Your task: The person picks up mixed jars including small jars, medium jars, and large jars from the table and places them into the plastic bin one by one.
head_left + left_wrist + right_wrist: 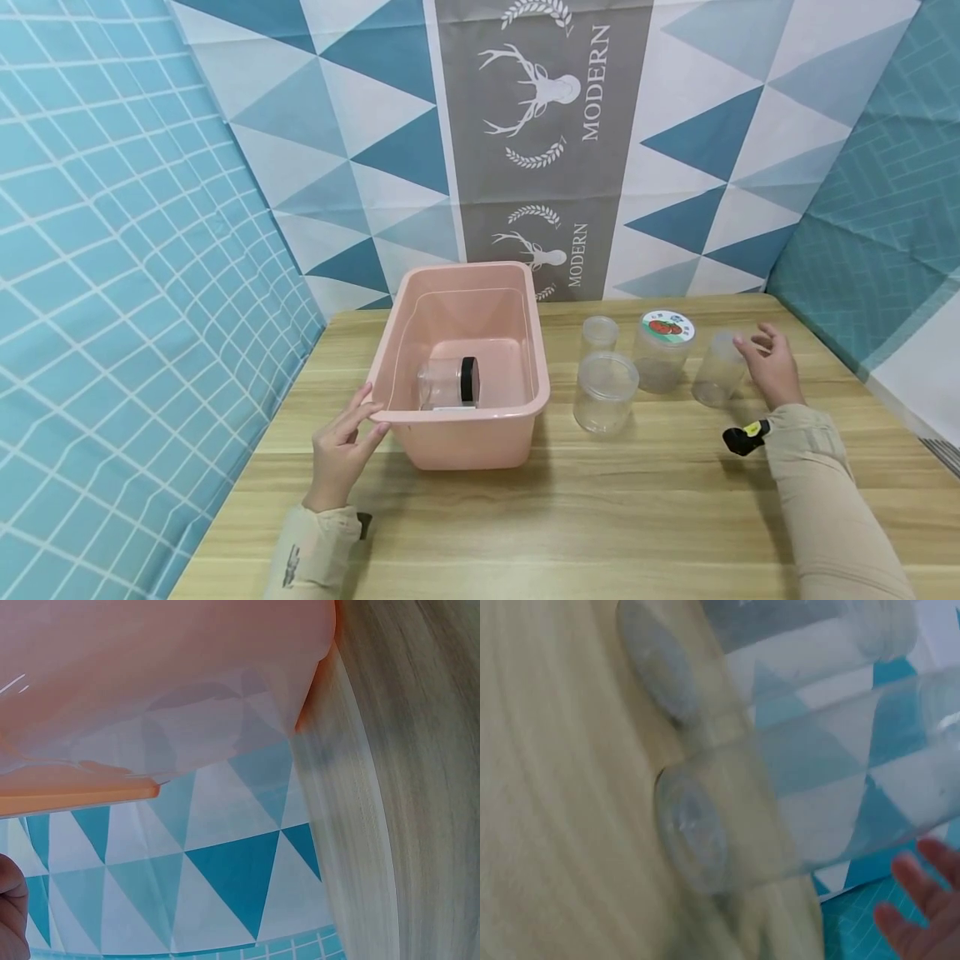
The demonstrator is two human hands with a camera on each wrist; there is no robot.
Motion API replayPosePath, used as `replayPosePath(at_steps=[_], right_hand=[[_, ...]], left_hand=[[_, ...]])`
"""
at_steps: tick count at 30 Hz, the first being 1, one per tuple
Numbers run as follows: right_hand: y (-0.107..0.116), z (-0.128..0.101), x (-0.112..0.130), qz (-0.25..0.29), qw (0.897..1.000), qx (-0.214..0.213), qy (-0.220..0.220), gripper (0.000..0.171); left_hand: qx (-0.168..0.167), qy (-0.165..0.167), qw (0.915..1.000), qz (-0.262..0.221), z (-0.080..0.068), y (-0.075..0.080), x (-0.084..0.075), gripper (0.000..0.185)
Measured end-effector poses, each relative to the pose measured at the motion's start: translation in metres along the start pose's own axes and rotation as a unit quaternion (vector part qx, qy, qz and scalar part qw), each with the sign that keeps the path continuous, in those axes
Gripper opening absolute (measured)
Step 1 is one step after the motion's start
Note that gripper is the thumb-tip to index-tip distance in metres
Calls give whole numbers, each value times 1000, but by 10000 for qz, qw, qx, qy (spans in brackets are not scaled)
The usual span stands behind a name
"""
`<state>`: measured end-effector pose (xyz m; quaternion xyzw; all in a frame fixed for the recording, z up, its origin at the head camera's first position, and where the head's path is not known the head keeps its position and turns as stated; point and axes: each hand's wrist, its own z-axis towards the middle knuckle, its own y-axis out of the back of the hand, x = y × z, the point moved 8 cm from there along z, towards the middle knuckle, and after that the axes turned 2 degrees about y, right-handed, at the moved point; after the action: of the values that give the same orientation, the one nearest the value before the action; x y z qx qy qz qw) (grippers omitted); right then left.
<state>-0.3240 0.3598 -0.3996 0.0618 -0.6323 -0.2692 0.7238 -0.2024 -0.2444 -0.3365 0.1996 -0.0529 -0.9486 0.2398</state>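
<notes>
A pink plastic bin (525, 367) stands on the wooden table (570, 508). Inside it a clear jar with a black lid (448, 383) lies on its side. My left hand (371, 417) touches the bin's front left rim with straight fingers; in the left wrist view the bin (150, 675) fills the top. My right hand (750, 342) hovers with spread fingers just right of a clear lidless jar (718, 368), not holding it. The right wrist view shows that jar (795, 795) close up and my fingertips (922, 900) beside it.
Right of the bin stand a small clear jar (598, 335), a wider clear jar (604, 393) and a jar with a printed label lid (663, 350). Patterned blue and white backdrops enclose the table on three sides. Bare wood lies in front.
</notes>
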Motion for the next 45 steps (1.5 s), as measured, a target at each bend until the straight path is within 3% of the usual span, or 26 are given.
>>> replayPosePath(at_steps=[4,21,31,36,45], right_hand=[[-5,-3,-5,-23,9995,272,156,72],[-20,-9,-15,-74,9971,621,441,69],[-21,-10,-18,-175,9968,749,223,73],[-18,-10,-13,-90,9978,614,252,71],[-12,-13,-6,621,9973,-129,363,51]], left_hand=[[-3,-13,10000,19,0,0,-1,51],[1,5,10000,-11,0,0,1,52],[-2,-33,10000,9,1,0,-1,51],[-10,-17,10000,-52,0,-1,0,51],[-45,57,10000,6,-1,0,2,52]])
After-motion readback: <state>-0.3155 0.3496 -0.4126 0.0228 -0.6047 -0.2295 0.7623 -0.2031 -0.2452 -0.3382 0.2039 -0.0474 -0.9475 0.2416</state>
